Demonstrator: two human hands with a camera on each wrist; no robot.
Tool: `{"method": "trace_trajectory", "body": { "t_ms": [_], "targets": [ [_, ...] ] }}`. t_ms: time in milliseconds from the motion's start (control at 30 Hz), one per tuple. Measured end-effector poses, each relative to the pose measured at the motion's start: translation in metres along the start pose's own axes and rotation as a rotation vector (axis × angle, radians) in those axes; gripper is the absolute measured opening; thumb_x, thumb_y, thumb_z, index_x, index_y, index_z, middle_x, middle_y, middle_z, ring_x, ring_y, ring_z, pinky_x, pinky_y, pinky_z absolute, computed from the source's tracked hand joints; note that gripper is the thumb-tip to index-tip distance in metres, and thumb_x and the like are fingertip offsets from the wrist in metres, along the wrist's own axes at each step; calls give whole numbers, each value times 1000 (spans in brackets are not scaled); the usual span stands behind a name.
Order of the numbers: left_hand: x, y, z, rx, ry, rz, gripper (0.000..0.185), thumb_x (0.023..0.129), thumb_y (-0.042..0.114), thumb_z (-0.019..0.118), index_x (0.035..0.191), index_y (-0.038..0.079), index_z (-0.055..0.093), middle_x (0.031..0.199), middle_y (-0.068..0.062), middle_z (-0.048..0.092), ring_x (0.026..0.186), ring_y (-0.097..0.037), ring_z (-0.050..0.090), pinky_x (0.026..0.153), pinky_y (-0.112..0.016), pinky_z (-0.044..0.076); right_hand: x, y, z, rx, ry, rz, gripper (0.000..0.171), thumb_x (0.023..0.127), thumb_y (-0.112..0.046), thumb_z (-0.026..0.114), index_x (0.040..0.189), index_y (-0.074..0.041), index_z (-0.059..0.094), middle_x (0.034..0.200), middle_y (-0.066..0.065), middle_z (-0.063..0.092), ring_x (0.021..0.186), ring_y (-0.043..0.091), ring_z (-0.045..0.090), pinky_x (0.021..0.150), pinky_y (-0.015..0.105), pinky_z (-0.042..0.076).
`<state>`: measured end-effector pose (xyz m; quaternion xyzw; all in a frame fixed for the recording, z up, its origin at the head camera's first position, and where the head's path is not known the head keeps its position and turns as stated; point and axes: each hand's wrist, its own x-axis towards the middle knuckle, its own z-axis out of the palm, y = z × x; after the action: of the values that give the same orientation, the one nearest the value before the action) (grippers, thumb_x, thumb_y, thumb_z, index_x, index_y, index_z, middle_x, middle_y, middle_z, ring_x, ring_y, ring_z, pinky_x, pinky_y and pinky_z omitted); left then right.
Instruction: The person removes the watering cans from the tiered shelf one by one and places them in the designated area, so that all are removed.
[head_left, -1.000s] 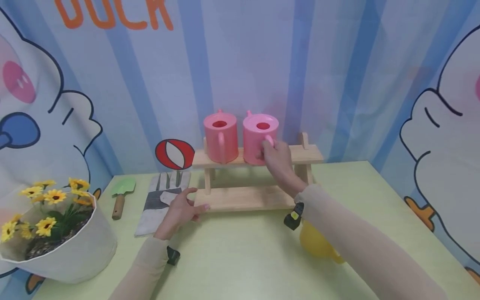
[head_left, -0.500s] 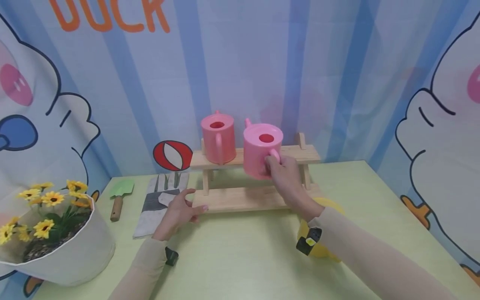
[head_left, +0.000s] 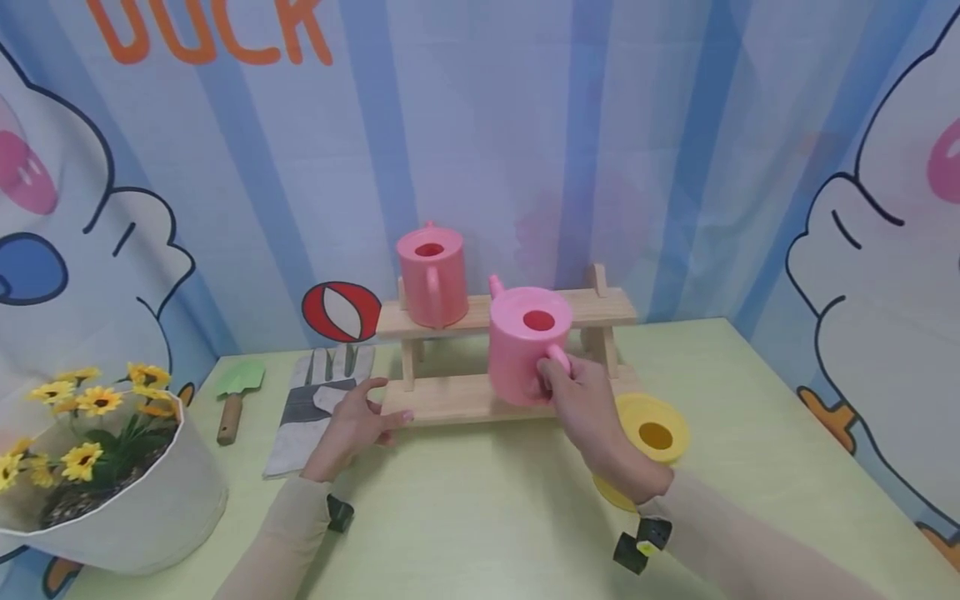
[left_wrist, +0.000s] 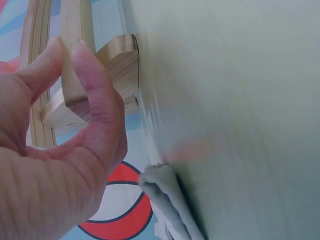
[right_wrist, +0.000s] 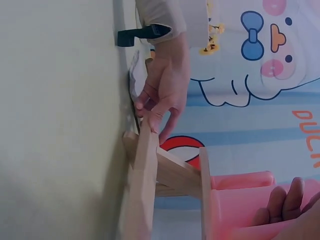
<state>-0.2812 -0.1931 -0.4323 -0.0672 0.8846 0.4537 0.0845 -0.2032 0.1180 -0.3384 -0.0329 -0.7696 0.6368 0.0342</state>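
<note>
Pink watering can [head_left: 525, 346]: a small plastic can of light pink colour, round body, flat top with a round hole in the middle, a short spout at its back left and a loop handle at the front. It is upright and lifted, in front of the wooden rack, at a level between the two shelves; I cannot tell if its bottom touches the lower shelf.
Right hand [head_left: 588, 408]: fingers curled round the handle of the pink watering can, thumb on top of the handle; it holds the can.
Left hand [head_left: 352, 425]: rests at the left end of the lower shelf, thumb and fingertips pinching the edge of the board; the left wrist view shows this pinch on the wood.
Yellow watering can [head_left: 648, 433]: stands on the tabletop [head_left: 480, 508] just right of the right hand, partly hidden by the wrist.
Flower pot [head_left: 112, 500]: white, with yellow flowers, at the near left.
Glove [head_left: 318, 408]: grey and white, flat on the tabletop, left of the left hand.
Green trowel [head_left: 236, 392]: left of the glove.
Wooden rack [head_left: 600, 308]: two shelves, behind the hands.
Second pink watering can [head_left: 431, 275]: darker pink, upright on the upper shelf, left part.
</note>
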Motion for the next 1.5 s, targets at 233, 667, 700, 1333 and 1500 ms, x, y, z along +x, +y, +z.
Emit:
{"method": "trace_trajectory", "body": {
  "t_ms": [233, 667, 700, 1333, 1500],
  "targets": [
    [0, 0, -1, 13, 1, -5, 90, 94, 32, 87, 166, 8, 37, 118, -19, 62, 72, -17, 72, 79, -32, 53, -16, 12, 0, 5, 3, 5, 24, 113, -22, 57, 105, -1, 67, 86, 6, 61, 77, 20, 52, 69, 22, 46],
    [0, 1, 0, 7, 1, -26, 90, 95, 29, 87, 166, 9, 36, 118, -19, 60, 73, -17, 72, 77, -31, 53, -36, 42, 2, -6, 27, 91, 26, 112, -26, 59, 104, -3, 69, 84, 5, 61, 68, 17, 47, 59, 22, 38],
    [0, 1, 1, 8, 0, -28, 90, 95, 29, 87, 167, 9, 36, 119, -19, 59, 73, -17, 72, 77, -31, 53, -36, 44, 2, -6, 28, 88, 26, 112, -25, 59, 102, -3, 69, 83, 4, 59, 68, 17, 46, 58, 22, 38],
    [0, 1, 0, 15, -6, -19, 91, 95, 30, 87, 167, 8, 35, 126, -23, 59, 74, -16, 73, 80, -32, 53, -35, 109, 1, -13, 56, 97, 29, 109, -26, 65, 86, -9, 69, 76, 3, 64, 66, 16, 54, 56, 22, 44],
    [0, 2, 0, 8, -9, -17, 92, 95, 29, 87, 167, 8, 34, 126, -22, 59, 74, -16, 73, 79, -31, 53, -44, 109, 4, -26, 49, 95, 31, 109, -22, 63, 81, -8, 66, 75, 2, 60, 66, 14, 49, 55, 23, 39]
  ]
}}
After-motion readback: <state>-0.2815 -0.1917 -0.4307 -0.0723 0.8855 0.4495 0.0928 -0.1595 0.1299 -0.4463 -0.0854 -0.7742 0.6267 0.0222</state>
